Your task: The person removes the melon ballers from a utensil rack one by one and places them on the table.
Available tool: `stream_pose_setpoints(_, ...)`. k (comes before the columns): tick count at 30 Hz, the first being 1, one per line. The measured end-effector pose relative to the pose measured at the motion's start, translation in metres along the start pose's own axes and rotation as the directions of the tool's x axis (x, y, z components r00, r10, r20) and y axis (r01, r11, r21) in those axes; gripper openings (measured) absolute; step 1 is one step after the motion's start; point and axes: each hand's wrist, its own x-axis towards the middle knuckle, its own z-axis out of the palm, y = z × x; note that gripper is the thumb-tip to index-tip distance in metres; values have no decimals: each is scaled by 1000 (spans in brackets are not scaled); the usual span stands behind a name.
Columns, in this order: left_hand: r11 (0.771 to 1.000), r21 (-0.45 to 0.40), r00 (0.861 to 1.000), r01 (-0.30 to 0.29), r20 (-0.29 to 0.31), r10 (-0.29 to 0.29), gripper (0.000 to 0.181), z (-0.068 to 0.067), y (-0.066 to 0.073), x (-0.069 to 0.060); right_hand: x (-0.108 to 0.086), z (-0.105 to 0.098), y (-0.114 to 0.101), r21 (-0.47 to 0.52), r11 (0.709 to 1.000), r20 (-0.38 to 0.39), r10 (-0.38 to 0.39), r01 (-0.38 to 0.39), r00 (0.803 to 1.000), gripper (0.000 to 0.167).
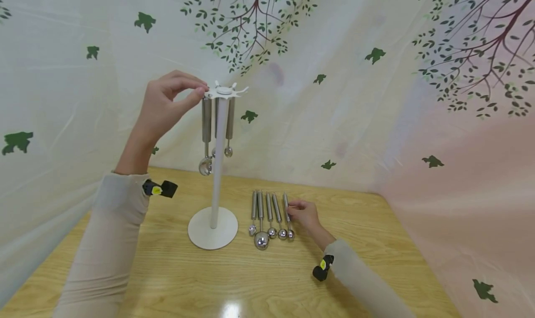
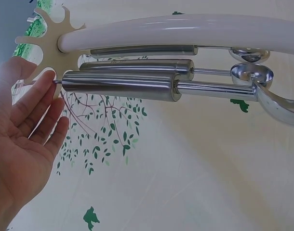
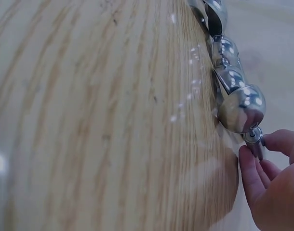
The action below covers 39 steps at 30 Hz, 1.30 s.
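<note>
Leaf-printed cloth (image 1: pixel 288 137) backs the table (image 1: pixel 175 271), stand (image 1: pixel 218 178) and spoons (image 1: pixel 272 233).

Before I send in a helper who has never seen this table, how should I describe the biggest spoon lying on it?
On the table, find the white rack. Just right of its round base, five steel spoons lie in a row. The biggest spoon is second from the left; its bowl is clearly wider than its neighbours' and reaches closest to the viewer.
</note>
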Motion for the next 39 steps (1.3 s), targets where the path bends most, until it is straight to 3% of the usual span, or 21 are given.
stream_pose_setpoints(24, 1000, -1, 1000, 3, 0, -3, 18, 0, 0, 0, -4, 9, -4, -122, 992, -56, -22, 15, 998, 21)
stream_pose_setpoints(39, 1000, 9, 1000, 7, -3, -7, 19, 1, 2, -1, -2, 10, -1, -176, 984, -35, -35, 28, 999, 20)
